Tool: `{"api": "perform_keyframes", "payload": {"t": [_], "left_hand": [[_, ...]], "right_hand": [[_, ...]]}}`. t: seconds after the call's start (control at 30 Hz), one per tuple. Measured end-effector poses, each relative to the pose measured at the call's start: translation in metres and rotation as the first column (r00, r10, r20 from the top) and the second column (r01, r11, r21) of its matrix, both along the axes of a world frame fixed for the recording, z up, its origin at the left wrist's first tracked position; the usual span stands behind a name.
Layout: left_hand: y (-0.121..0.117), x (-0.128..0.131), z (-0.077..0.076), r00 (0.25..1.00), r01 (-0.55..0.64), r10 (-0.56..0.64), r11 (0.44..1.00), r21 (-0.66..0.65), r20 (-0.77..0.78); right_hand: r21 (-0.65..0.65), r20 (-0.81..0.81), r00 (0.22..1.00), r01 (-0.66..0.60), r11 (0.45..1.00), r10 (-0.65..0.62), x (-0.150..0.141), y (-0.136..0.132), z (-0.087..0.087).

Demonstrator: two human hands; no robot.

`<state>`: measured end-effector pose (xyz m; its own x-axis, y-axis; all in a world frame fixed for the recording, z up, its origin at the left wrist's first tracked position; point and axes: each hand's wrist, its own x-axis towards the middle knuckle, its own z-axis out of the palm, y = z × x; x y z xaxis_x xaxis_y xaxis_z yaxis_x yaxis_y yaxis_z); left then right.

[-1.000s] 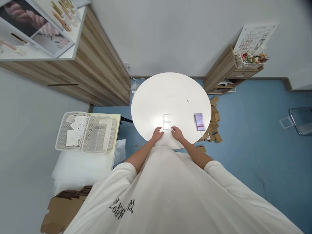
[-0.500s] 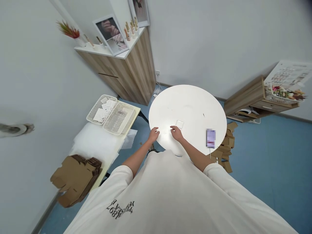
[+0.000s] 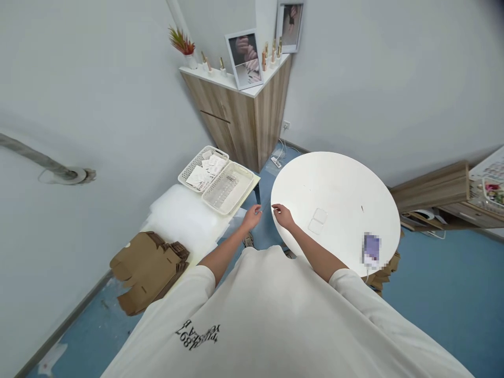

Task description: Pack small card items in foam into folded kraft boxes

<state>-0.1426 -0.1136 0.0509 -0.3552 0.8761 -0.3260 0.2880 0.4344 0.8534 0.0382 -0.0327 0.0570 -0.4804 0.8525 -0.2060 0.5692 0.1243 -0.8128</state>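
My left hand (image 3: 250, 217) is over the gap between the two tables, its fingers curled together. Something thin and clear seems to show at its fingertips, too small to name. Across from it, my right hand (image 3: 283, 216) hovers at the left edge of the round white table (image 3: 338, 178). Its fingers are loosely bent and apart, and I see nothing in them. To the right of that hand, a clear plastic case (image 3: 318, 220) lies unfolded on the tabletop. A phone-like purple item (image 3: 371, 249), blurred out, lies near the table's right front.
Left, a side table holds a white basket of white cards (image 3: 207, 170), a basket of clear pieces (image 3: 227, 189), white foam sheets (image 3: 177, 212) and flattened cardboard boxes (image 3: 151, 265). A wooden cabinet (image 3: 236, 115) stands behind. A pipe (image 3: 47, 163) juts from the left wall.
My view has swung left, so the tables appear farther right. Both hands have shifted left relative to the round table, away from the clear case. The left hand's fingers look more closed.
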Motion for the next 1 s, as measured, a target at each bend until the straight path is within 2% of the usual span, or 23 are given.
{"api": "perform_keyframes", "payload": {"t": [0.23,0.43,0.57,0.8,1.0], "left_hand": [[-0.004,-0.107,0.009,0.998,-0.066,0.065,0.997,0.048,0.021],[0.000,-0.174,0.021,0.999,-0.051,0.049,0.992,0.114,0.020],[0.011,-0.210,0.017,0.995,-0.098,0.096,0.980,0.171,0.019],[0.037,-0.264,0.004,0.985,-0.171,0.167,0.961,0.217,0.035],[0.084,-0.298,0.002,0.984,-0.178,0.180,0.962,0.209,0.007]], "right_hand": [[0.030,0.024,0.995,-0.093,0.995,0.092,-0.114,0.003,0.005],[0.024,0.014,0.988,-0.156,0.987,0.156,-0.186,0.011,0.008],[0.025,-0.005,0.986,-0.167,0.986,0.167,-0.215,0.018,0.012],[-0.007,0.006,0.986,-0.165,0.986,0.165,-0.248,0.035,0.023],[-0.025,-0.008,0.991,-0.134,0.991,0.133,-0.273,0.056,0.031]]}}
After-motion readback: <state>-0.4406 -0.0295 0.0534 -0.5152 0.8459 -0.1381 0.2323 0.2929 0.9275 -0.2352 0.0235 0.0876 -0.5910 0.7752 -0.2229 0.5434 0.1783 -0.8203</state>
